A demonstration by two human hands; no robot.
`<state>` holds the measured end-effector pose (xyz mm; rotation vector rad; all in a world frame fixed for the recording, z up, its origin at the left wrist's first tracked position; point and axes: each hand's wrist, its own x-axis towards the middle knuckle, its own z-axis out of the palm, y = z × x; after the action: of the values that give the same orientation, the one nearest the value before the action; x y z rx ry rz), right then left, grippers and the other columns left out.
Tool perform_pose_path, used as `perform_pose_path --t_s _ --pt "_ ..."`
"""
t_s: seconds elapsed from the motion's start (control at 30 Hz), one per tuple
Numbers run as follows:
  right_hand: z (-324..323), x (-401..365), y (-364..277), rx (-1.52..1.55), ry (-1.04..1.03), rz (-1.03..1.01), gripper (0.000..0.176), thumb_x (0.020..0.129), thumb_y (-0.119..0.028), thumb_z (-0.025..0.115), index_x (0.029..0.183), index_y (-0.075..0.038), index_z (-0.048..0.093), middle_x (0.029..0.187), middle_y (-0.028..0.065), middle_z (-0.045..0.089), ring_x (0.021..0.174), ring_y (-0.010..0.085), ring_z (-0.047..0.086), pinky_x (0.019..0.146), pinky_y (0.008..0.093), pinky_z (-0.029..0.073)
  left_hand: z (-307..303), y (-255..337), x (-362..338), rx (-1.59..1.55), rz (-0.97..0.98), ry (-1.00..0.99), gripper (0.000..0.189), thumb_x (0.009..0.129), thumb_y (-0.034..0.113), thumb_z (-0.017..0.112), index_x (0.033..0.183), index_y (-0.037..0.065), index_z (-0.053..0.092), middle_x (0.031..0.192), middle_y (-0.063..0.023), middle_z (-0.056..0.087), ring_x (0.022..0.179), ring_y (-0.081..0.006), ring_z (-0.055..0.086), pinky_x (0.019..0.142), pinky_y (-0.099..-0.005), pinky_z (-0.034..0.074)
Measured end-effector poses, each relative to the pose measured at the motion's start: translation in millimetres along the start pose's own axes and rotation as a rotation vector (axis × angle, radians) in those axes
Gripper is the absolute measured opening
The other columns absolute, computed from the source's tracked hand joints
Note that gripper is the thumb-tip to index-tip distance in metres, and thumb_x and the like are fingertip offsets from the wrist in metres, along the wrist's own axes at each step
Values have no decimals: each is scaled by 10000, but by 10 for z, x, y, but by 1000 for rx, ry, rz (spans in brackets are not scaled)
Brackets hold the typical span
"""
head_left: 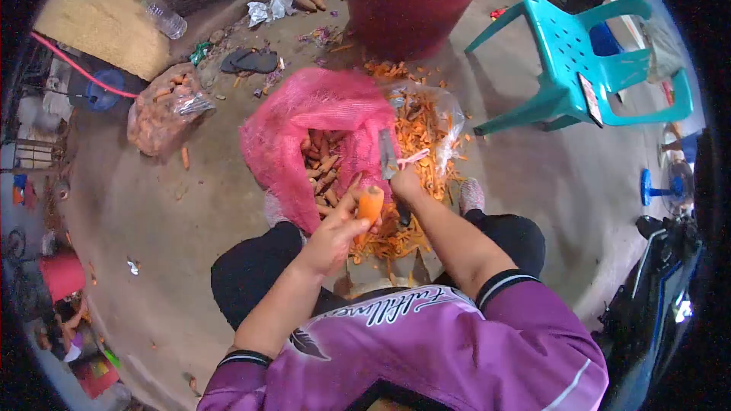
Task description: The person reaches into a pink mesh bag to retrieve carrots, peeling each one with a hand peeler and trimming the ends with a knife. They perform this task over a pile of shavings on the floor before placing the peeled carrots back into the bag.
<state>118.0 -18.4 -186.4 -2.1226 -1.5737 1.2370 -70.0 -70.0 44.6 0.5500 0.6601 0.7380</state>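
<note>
My left hand is closed around a peeled orange carrot, holding it up in front of me. Just to its right, my right hand is closed on what looks like a knife, its broad grey blade pointing away from me; the grip is mostly hidden. A pink mesh sack lies with its mouth towards me, and several unpeeled carrots show inside. Orange peelings are heaped on a clear plastic sheet beyond and below my hands.
A teal plastic chair stands at the right, with a phone-like object on its seat. A large red tub is straight ahead. To the left are a clear bag of carrots, dark slippers and a plastic bottle.
</note>
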Motion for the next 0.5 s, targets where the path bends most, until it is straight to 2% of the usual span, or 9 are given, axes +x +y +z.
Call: perform_pose_path --t_s 0.07,0.13,0.17,0.23,0.3,0.37,0.4,0.43,0.5 --pt "-461 -191 -308 199 -62 9 297 777 -221 516 915 42 504 785 195 556 672 314 559 638 372 471 192 58 -14 175 51 5 441 779 120 542 1176 46 364 967 -39 481 893 -121 468 783 -243 369" --pt "-924 -515 -591 540 -225 121 232 801 -240 512 826 -10 495 674 111 517 550 204 512 496 312 430 306 126 -2 312 96 -9 458 744 147 628 1130 41 405 947 -7 468 883 -97 462 745 -233 375" --pt "-1207 -762 -798 774 -339 209 204 820 -250 499 782 -52 466 601 52 474 473 124 464 392 267 381 342 168 0 517 134 11 455 715 172 658 1086 37 432 918 -18 492 846 -97 475 719 -240 389" --pt "-1529 -1057 -961 833 -281 53 197 793 -197 521 893 -32 480 666 49 510 504 127 494 433 231 416 398 266 29 927 216 58 457 657 223 719 997 27 485 858 -40 542 773 -97 500 667 -253 418" --pt "-1754 -1256 -1003 842 -351 -129 354 736 -202 597 1008 -14 471 712 60 526 553 115 512 483 243 435 314 183 142 1124 277 143 412 584 266 760 836 25 541 664 -63 547 607 -117 503 578 -274 424" --pt "-1953 -1563 -1205 574 -296 -169 495 668 -235 665 1050 7 463 768 77 540 648 131 532 573 264 445 331 93 196 1217 405 163 370 583 266 756 781 30 550 611 -72 540 555 -130 505 547 -289 421" --pt "-1990 -1623 -1250 443 -267 -190 566 634 -251 699 1071 17 459 795 85 547 696 139 541 619 274 450 414 115 188 1246 360 162 321 575 251 750 713 38 554 587 -84 549 525 -186 538 517 -311 418" --pt "-1900 -1565 -1161 343 -190 -389 743 498 -281 786 1083 42 461 885 102 553 857 168 524 771 292 411 424 79 212 1273 366 129 316 572 248 750 703 38 554 595 -93 551 534 -203 545 516 -313 419" --pt "-1750 -1560 -1087 166 -95 -468 848 415 -398 805 1056 57 486 925 169 581 875 251 564 775 309 424 421 0 245 1322 375 69 306 564 244 749 682 40 555 610 -111 557 552 -236 560 514 -318 420"
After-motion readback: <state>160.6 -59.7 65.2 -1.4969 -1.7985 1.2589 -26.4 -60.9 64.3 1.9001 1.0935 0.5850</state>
